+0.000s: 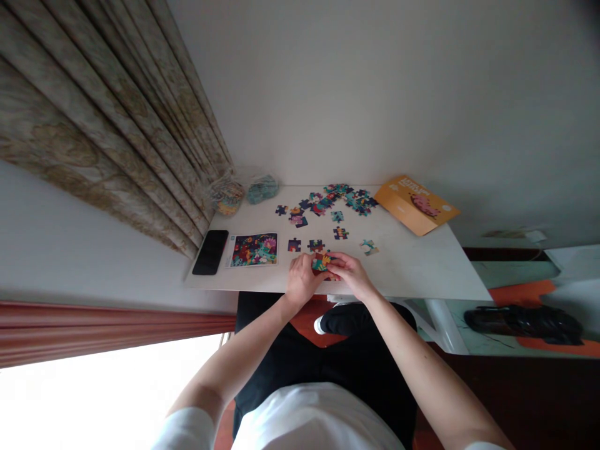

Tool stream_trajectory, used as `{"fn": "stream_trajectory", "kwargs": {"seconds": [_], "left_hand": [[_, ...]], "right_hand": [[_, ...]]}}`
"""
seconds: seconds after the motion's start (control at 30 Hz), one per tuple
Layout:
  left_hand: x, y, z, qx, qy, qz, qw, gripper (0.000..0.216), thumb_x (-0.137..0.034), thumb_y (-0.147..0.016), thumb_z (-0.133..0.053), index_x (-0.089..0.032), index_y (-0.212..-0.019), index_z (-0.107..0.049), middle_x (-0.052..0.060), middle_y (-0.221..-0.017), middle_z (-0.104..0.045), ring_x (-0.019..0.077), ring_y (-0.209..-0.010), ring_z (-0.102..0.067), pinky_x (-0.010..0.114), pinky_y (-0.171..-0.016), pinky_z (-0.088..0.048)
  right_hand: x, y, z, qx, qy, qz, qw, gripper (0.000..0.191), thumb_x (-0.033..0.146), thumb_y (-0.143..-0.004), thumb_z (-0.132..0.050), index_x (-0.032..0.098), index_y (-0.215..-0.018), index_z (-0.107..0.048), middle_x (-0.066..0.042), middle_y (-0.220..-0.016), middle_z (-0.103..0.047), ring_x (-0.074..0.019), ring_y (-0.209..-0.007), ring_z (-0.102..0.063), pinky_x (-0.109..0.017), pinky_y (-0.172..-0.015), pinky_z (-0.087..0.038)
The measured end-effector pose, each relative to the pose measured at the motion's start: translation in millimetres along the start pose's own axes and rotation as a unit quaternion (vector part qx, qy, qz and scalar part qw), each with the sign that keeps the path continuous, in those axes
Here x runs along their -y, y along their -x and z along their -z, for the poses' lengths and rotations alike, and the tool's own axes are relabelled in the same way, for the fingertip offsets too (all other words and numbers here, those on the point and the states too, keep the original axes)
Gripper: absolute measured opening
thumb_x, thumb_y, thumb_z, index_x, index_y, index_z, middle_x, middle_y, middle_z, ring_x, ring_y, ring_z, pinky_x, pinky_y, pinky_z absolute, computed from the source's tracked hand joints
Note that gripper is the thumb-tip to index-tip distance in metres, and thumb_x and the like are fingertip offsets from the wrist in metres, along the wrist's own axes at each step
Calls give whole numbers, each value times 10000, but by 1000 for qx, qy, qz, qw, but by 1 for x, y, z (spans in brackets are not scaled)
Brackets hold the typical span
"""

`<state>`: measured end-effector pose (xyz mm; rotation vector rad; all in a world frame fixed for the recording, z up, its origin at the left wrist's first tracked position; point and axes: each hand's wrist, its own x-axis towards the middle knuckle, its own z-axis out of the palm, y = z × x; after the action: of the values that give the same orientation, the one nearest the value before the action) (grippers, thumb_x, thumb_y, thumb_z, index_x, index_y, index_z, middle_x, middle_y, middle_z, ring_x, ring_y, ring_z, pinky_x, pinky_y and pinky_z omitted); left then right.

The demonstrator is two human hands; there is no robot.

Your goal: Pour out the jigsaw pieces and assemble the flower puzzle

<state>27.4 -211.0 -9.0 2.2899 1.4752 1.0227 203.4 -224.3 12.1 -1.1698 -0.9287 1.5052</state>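
Note:
Near the table's front edge my left hand (301, 276) and my right hand (350, 272) meet around a few colourful jigsaw puzzle pieces (321, 262). Fingers of both hands are closed on the pieces, one hand at each side. Just beyond my fingers lies a brown-and-teal puzzle piece (316, 245). A dark piece with a red patch (294, 245) rests to the left. Farther up are a piece with orange shapes (341, 233) and a teal piece (337, 216). A pale piece (369, 247) lies right of my right hand. My fingers partly cover what they hold.
A heap of loose puzzle pieces (360, 201) spreads along the table's back. A printed picture sheet (254, 250) and a black phone (210, 252) lie at left. Clear bags of pieces (227, 196) stand behind them by the curtain (117, 94). An orange box (418, 205) sits at back right.

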Motion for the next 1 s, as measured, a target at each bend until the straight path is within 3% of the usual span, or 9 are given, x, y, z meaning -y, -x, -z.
{"fn": "stream_trajectory", "kwargs": {"seconds": [0.37,0.73,1.0], "left_hand": [[-6,4,3,-19,-53,-35,998,511,-547,-849,-819,-192,-1136,-589,47,-895,-676,255,-857,-695,376,-782,-537],[-5,7,0,-25,-23,-39,999,479,-586,-857,-792,-203,-1030,-561,38,-838,-679,253,-814,-699,389,-787,-532],[1,8,4,12,3,-73,997,171,-317,-980,-709,-210,-999,-577,21,-821,-692,232,-807,-693,390,-815,-534]], "right_hand": [[5,7,5,36,30,-2,999,526,351,-718,-844,213,-1219,-761,-30,-815,-743,-140,-632,-577,-271,-563,-395],[0,5,8,24,49,5,998,544,432,-733,-839,192,-1210,-734,-19,-776,-718,-140,-604,-570,-274,-558,-409],[-5,4,16,-25,55,32,998,554,477,-711,-857,209,-1159,-671,1,-765,-703,-133,-579,-549,-272,-551,-419]]}}
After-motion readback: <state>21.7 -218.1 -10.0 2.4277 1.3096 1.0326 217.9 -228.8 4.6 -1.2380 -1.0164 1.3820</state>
